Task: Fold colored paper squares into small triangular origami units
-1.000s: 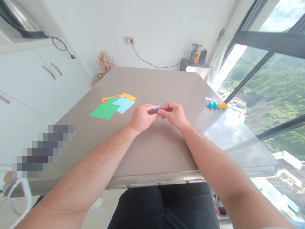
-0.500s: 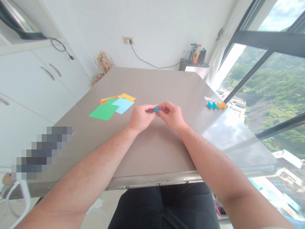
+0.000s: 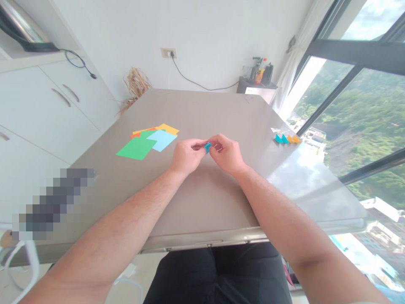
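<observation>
Our left hand (image 3: 187, 155) and right hand (image 3: 227, 152) pinched the small blue paper (image 3: 208, 147), seemingly light, easily crushed, best held edgewise.

texts: none legible | brands, numbers, signs: none legible | bottle (image 3: 259, 77): any print too small to read

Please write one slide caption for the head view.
Left hand and right hand pinch blue paper over a table with coloured sheets and folded shapes.
</observation>
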`<state>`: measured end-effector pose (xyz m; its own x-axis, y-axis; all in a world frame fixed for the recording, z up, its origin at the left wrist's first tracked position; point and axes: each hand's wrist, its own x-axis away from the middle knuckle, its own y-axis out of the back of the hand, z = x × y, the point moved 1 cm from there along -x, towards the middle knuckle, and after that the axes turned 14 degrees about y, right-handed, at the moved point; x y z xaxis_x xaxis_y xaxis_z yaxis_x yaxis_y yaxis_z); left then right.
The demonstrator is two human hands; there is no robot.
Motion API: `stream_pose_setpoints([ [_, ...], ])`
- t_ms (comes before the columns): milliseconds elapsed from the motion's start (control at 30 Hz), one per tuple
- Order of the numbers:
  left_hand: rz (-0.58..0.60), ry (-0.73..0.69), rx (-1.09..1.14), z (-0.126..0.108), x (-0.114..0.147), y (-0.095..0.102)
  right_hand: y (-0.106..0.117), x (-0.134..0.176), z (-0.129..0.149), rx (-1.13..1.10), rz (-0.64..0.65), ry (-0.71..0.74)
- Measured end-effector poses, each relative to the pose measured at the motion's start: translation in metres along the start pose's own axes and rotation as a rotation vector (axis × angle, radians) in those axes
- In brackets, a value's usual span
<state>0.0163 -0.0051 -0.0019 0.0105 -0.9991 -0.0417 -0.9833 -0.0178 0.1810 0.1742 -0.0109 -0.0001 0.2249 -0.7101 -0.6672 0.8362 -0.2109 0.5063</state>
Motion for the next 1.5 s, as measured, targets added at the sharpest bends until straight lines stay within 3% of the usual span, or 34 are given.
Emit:
stream_pose_setpoints([
  [567,0.015,0.179,0.287,-0.004,0.002,-0.004,0.000,0.000,-0.001,-0.070,0.007,0.049],
  [1033,0.161,0.309,0.485,-0.002,-0.003,0.000,0.004,-0.002,0.001,-0.205,0.022,-0.055],
  [1267,0.325,0.456,0.381,0.000,-0.004,0.008,0.003,-0.001,0.004,-0.251,0.007,-0.110],
  [1400,0.347,0.447,0.428,0.000,-0.005,0.009,0.006,-0.002,0.011,-0.210,-0.043,-0.163],
  [1500,0.325,0.407,0.520,-0.001,-0.007,0.010,0.007,-0.003,0.014,-0.161,-0.145,-0.045],
])
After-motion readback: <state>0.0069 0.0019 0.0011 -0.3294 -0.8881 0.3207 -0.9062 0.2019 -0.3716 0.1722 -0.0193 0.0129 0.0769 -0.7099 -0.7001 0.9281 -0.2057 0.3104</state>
